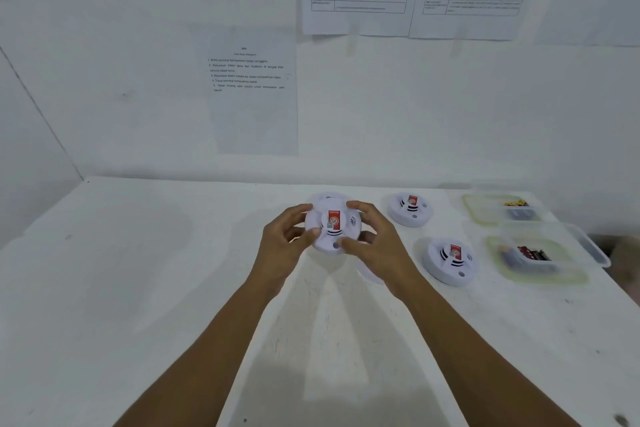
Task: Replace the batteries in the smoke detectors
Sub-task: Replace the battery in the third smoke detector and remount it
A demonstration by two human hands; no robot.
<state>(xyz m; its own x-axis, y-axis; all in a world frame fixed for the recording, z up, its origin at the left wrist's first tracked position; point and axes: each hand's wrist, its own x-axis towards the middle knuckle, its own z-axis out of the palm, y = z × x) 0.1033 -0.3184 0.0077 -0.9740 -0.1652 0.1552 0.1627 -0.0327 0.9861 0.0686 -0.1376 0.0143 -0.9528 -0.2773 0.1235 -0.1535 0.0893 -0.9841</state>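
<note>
Both hands on one unit. Left hand [282, 239] and right hand [372, 243] grip the held smoke detector [332, 224] by opposite sides of its rim, fingers curled round the edge and thumbs on the near side. It's face-up toward the camera, red label and vent slots showing, lifted off the counter [173, 270] at centre.

My read on the opposed rim grip: it suits a twist to free the body from its base plate, or a flip to reach the battery door on the back. Can't tell which. The back isn't visible, and neither is any battery in this unit.

A white rim shows just behind the held unit, and a white round piece lies on the counter under the right wrist. Both are mostly hidden, so I can't say what they are.

The far smoke detector [410, 210] and near smoke detector [450, 262] sit face-up to the right, apart from each other. They look queued within right-hand reach.

Further right, the far plastic container [465, 210] holds yellow and dark batteries. The near plastic container [491, 246] holds red-and-black ones. Two tubs probably keep old and new cells separate, but which is which isn't clear.

A printed instruction sheet [249, 87] is taped to the wall straight ahead, at eye line for reference.

Risk: the smooth round shell could slip under twist torque.
</note>
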